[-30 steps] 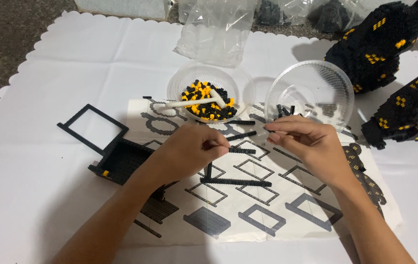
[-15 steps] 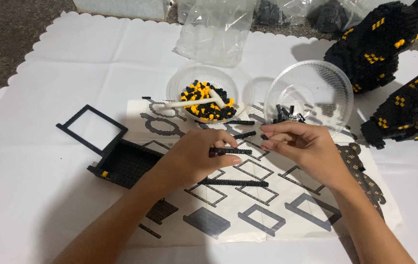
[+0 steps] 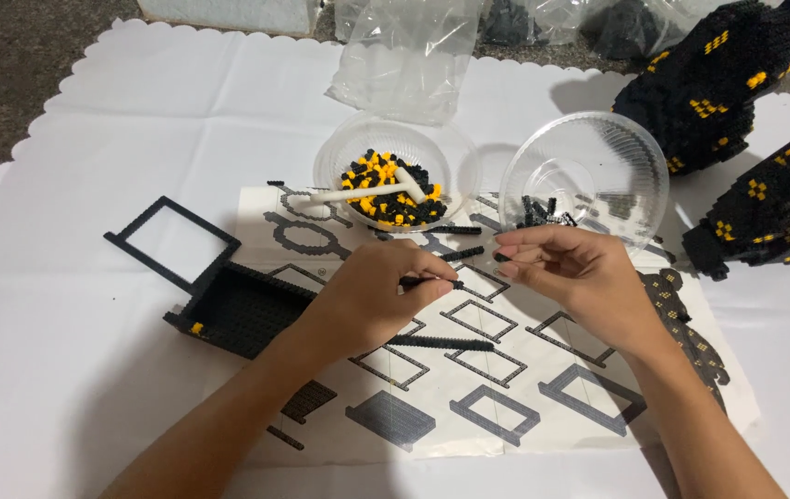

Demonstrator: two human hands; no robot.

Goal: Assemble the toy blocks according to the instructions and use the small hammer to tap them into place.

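My left hand (image 3: 372,300) pinches a short thin black strip of tiny bricks (image 3: 430,282) just above the printed instruction sheet (image 3: 506,397). My right hand (image 3: 575,273) is a little to the right of it, with a tiny black piece (image 3: 501,257) between thumb and fingertip. The two hands are slightly apart. Another short black strip (image 3: 462,252) lies on the sheet between them, and a longer black strip (image 3: 441,343) lies below my left hand.
A clear bowl (image 3: 335,157) of black and yellow bricks holds a white tool (image 3: 367,191). A second clear bowl (image 3: 598,152) holds a few black pieces. A black brick frame assembly (image 3: 229,310) sits left. Black-and-yellow brick models (image 3: 718,83) stand at the right, and plastic bags (image 3: 404,65) lie behind.
The hands were together on the black strip; my right hand has drawn slightly away to the right with a tiny piece, and my left hand has lowered with the strip.
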